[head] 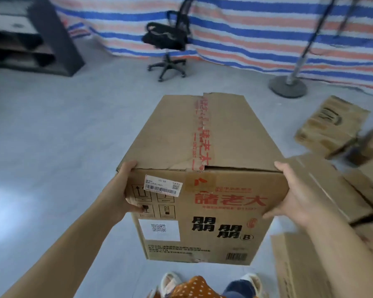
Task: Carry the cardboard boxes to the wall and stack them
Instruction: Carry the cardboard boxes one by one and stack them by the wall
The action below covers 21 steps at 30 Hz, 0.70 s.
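Big cardboard box [205, 168] is up off the grey floor [52, 136], held right in front of the person. Left hand [125, 190] grips its near left edge, thumb on the front label side; right hand [293, 194] clamps the near right edge. More boxes [329, 127] lie right of it, an office chair [168, 39] beyond it by the striped tarp [246, 29].

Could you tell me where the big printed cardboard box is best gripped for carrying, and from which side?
Probably from its two opposite sides, as now: the left hand and right hand clasp the cardboard box at its upper near corners. It is wide and tall, and its taped top flap is torn, so a grip on the top looks unreliable; lower corners may support better.
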Each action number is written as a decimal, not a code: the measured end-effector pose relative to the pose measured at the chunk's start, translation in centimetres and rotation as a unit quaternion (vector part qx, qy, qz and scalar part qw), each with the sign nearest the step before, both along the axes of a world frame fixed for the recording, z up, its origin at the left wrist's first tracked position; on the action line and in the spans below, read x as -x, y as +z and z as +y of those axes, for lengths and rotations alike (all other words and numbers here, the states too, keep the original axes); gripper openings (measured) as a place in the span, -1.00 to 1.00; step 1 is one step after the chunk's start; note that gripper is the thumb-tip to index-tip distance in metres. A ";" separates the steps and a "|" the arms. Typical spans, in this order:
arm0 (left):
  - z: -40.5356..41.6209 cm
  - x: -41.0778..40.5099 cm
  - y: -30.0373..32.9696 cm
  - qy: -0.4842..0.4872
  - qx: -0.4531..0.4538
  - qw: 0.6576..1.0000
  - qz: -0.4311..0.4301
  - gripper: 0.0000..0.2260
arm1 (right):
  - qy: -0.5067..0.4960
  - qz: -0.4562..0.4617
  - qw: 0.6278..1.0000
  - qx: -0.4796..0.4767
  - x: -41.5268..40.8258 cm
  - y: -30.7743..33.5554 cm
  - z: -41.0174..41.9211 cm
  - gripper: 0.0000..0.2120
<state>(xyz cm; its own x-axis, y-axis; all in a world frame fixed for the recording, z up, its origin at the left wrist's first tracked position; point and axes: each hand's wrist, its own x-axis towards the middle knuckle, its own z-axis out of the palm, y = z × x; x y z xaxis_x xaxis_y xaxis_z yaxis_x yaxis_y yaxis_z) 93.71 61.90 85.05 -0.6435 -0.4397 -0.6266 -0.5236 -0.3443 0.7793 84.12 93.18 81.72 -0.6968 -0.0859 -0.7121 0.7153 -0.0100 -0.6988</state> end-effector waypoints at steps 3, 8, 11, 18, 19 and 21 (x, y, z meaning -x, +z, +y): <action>-6.5 -4.0 0.7 0.083 0.026 0.996 -0.012 -0.93 | 0.095 0.017 0.995 -0.001 1.4 0.1 -8.6 -0.53; -14.2 -10.4 0.8 0.184 0.044 0.982 -0.005 -0.70 | 0.240 0.028 0.970 0.021 2.1 0.9 -21.7 -0.63; -17.5 -12.5 0.8 0.231 0.073 0.970 -0.009 -0.72 | 0.297 0.025 0.954 0.019 2.6 0.7 -28.5 -0.73; -25.1 -14.2 0.8 0.408 0.015 0.913 -0.031 -0.74 | 0.439 0.016 0.898 0.029 5.7 -0.4 -43.6 -0.67; -26.1 -14.3 0.6 0.426 0.011 0.904 -0.031 -0.72 | 0.456 0.014 0.889 0.029 6.1 -0.5 -45.7 -0.67; -28.0 -14.5 0.4 0.463 0.014 0.885 -0.040 -0.70 | 0.489 0.010 0.872 0.029 6.9 -0.4 -50.0 -0.67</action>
